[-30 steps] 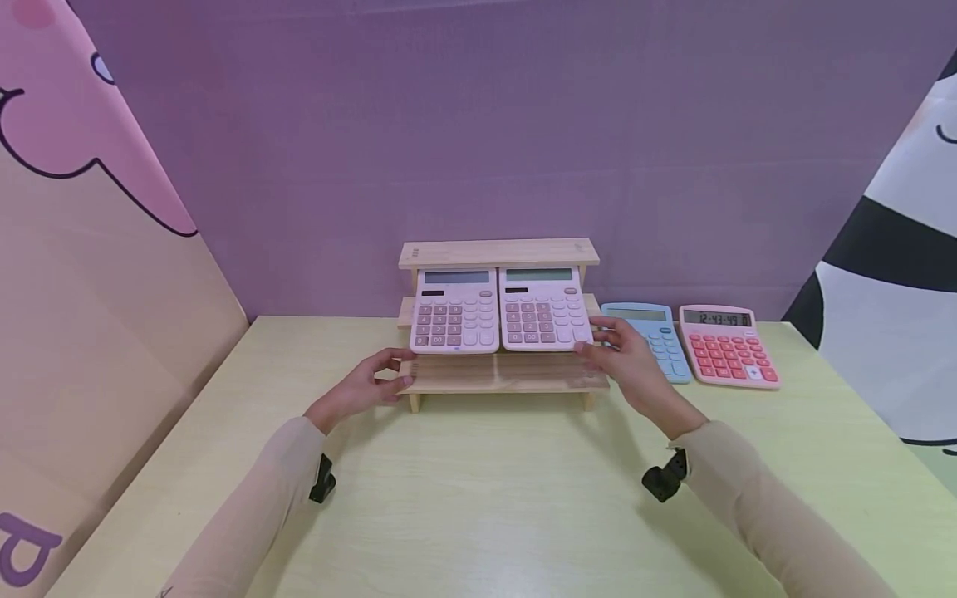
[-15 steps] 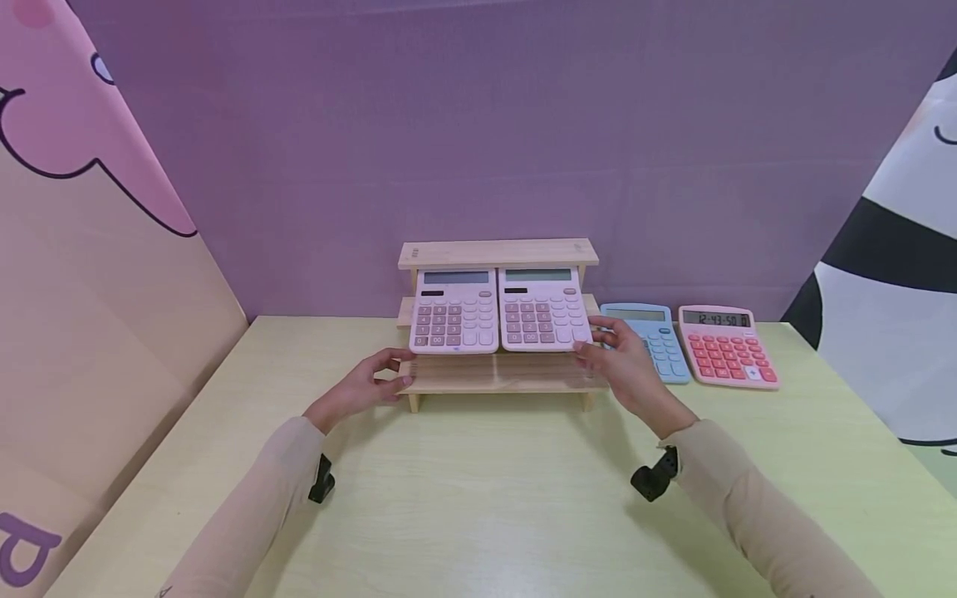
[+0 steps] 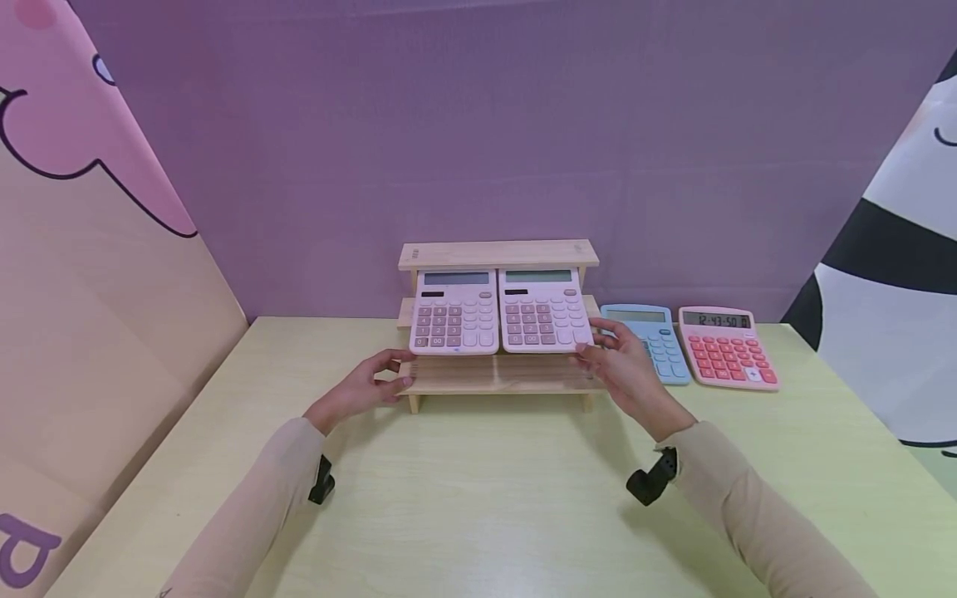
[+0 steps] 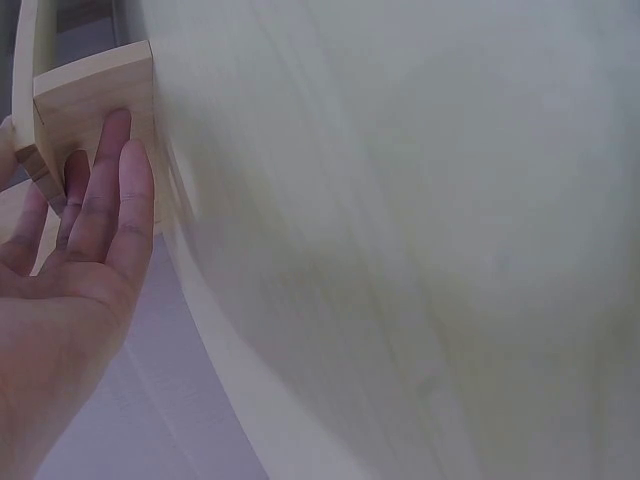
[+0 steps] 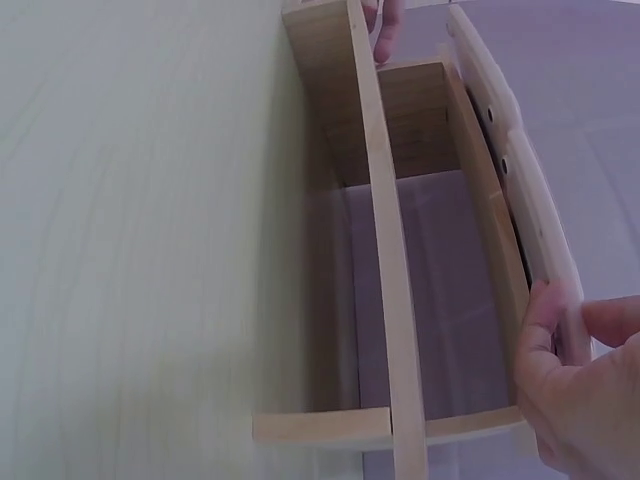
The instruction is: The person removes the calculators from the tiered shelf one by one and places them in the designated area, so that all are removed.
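Two pale pink calculators, a left one (image 3: 454, 320) and a right one (image 3: 546, 316), lean side by side on the middle tier of a wooden stepped display stand (image 3: 501, 378). My right hand (image 3: 628, 365) pinches the lower right corner of the right calculator. In the right wrist view, thumb and finger sit on opposite faces of that calculator (image 5: 545, 235). At the stand's left end, my left hand (image 3: 366, 386) holds the end of the lowest tier. Its fingers (image 4: 132, 210) lie along the side panel in the left wrist view, with part of the hand cut off by the frame.
To the right of the stand, a blue calculator (image 3: 676, 361) lies partly hidden behind my right hand. Beside it is a pink calculator (image 3: 736, 357) with red keys and a lit clock display. A purple backdrop (image 3: 493, 124) rises behind the pale wooden table (image 3: 478, 498).
My right forearm and wrist have shifted slightly left, while the fingers stay at the right calculator's corner. The left hand and both calculators on the stand hold their places.
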Demonstrator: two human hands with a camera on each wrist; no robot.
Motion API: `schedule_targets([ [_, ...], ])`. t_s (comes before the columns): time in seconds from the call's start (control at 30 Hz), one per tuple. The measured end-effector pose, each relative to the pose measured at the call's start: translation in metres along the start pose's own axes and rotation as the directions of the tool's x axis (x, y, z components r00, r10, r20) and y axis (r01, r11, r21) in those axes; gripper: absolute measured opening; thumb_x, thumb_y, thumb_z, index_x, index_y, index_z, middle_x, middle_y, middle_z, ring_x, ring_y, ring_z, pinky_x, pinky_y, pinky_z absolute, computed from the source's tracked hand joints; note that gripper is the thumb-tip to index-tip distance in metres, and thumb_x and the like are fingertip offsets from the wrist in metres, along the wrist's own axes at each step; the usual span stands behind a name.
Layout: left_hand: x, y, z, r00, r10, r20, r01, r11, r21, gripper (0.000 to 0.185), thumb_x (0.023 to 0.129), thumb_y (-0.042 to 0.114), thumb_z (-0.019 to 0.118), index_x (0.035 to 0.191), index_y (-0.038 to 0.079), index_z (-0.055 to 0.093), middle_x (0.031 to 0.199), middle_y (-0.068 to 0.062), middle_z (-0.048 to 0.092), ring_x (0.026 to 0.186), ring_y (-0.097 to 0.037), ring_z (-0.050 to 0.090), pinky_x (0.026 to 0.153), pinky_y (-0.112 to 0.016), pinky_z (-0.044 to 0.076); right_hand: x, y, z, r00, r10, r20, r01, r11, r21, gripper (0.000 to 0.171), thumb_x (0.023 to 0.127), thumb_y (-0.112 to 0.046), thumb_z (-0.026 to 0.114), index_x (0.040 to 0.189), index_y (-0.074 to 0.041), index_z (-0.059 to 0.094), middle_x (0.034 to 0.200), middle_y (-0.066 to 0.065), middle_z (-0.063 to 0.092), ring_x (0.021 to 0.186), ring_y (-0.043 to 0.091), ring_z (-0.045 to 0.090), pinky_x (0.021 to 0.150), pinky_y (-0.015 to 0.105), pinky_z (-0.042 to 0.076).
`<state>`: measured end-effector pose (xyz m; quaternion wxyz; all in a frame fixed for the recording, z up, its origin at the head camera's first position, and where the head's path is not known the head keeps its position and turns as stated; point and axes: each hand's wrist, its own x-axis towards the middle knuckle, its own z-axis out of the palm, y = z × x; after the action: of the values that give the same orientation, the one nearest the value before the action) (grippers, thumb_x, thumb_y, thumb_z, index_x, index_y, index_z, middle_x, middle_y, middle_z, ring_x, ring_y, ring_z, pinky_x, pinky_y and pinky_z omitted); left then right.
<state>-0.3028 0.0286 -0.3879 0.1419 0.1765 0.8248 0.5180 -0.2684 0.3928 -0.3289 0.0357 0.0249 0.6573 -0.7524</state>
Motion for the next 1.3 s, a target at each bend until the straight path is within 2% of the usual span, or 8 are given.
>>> schedule_targets([
  [0.17,-0.001,0.002,0.0,1.0,-0.007,-0.004,0.007,1.0,0.002,0.048,0.091,0.02,0.057,0.134,0.01,0.039,0.124,-0.021,0.037,0.096,-0.027,0.054,0.084,-0.037,0.055,-0.002,-0.002,0.002,1.0,0.018,-0.007,-0.018,0.999,0.037,0.054,0.09,0.005,0.046,0.137,-0.004,0.022,0.104,0.005,0.044,0.082,0.01,0.058,0.093,0.028,0.05],
  [0.5,0.001,-0.001,0.0,1.0,-0.022,-0.009,0.022,1.0,0.011,0.049,0.091,0.021,0.057,0.134,0.012,0.038,0.128,-0.021,0.036,0.098,-0.026,0.054,0.084,-0.036,0.055,-0.004,0.001,0.0,1.0,0.012,0.016,-0.014,0.994,0.109,0.054,0.089,0.009,0.044,0.137,-0.004,0.023,0.103,0.006,0.045,0.08,0.01,0.058,0.08,0.021,0.054],
  [0.67,0.003,-0.004,0.0,1.0,-0.025,-0.01,0.025,1.0,0.005,0.048,0.09,0.022,0.058,0.134,0.012,0.039,0.128,-0.021,0.036,0.097,-0.027,0.054,0.084,-0.036,0.055,-0.007,0.001,-0.001,0.999,-0.001,0.033,-0.003,0.992,0.129,0.051,0.089,0.01,0.043,0.134,-0.004,0.024,0.103,0.007,0.043,0.082,0.011,0.058,0.083,0.023,0.054],
  [0.9,0.005,-0.006,-0.002,1.0,-0.028,-0.005,0.028,1.0,0.008,0.049,0.09,0.023,0.058,0.134,0.012,0.038,0.128,-0.021,0.035,0.099,-0.027,0.053,0.084,-0.036,0.055,-0.01,0.0,-0.001,1.0,-0.001,0.017,-0.002,0.992,0.129,0.046,0.09,0.009,0.043,0.131,-0.006,0.028,0.102,0.005,0.043,0.082,0.011,0.057,0.086,0.025,0.053],
  [1.07,0.005,-0.006,-0.001,0.999,-0.047,-0.012,0.048,0.999,0.013,0.05,0.09,0.025,0.059,0.134,0.014,0.039,0.128,-0.018,0.036,0.1,-0.027,0.053,0.083,-0.034,0.055,-0.012,0.001,-0.002,1.0,0.007,0.016,-0.008,0.994,0.113,0.051,0.09,0.009,0.042,0.136,-0.004,0.024,0.104,0.005,0.041,0.086,0.011,0.056,0.089,0.025,0.052],
  [1.3,0.005,-0.005,-0.001,1.0,-0.016,-0.006,0.016,1.0,0.007,0.048,0.091,0.021,0.058,0.134,0.012,0.039,0.124,-0.018,0.038,0.098,-0.028,0.053,0.084,-0.036,0.055,-0.014,0.002,-0.005,0.999,-0.004,0.043,0.0,0.994,0.105,0.053,0.09,0.01,0.041,0.137,-0.003,0.02,0.106,0.006,0.04,0.087,0.011,0.056,0.093,0.028,0.05],
])
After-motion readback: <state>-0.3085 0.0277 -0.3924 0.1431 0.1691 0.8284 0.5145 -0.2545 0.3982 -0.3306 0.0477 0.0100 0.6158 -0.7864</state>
